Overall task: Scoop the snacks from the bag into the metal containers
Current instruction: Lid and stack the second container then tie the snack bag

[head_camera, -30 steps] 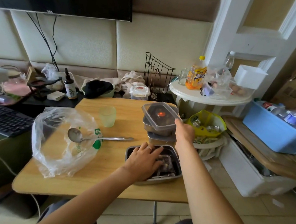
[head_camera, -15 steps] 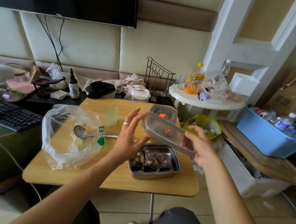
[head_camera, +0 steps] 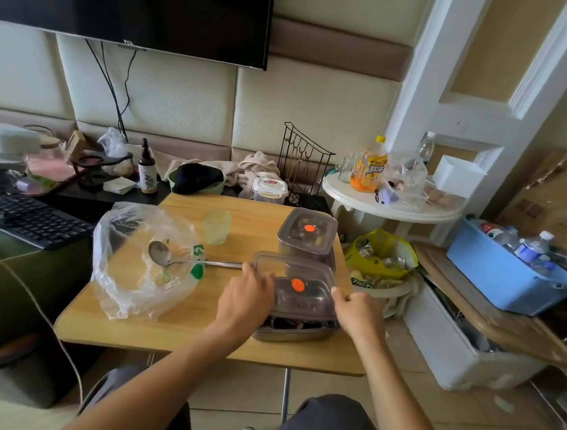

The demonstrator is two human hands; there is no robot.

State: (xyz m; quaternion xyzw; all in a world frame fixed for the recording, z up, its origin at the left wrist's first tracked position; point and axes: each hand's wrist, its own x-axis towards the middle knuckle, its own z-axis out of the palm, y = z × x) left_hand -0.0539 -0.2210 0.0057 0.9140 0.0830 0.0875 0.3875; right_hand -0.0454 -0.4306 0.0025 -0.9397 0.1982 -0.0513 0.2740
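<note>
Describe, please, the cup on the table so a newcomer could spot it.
Start at the wooden table near the television. Between the clear plastic bag and the stacked lidded containers stands the cup. It alone is pale green, translucent and lidless.

Table [head_camera: 173,328], near right: metal container [head_camera: 295,335] of snacks, clear lid [head_camera: 299,284] tilted over it, gripped by left hand [head_camera: 244,299] and right hand [head_camera: 357,309]. Behind: lidded stack [head_camera: 307,231]. Left: bag [head_camera: 130,271], ladle [head_camera: 160,253] bowl inside; cup [head_camera: 217,227] beyond.
</note>
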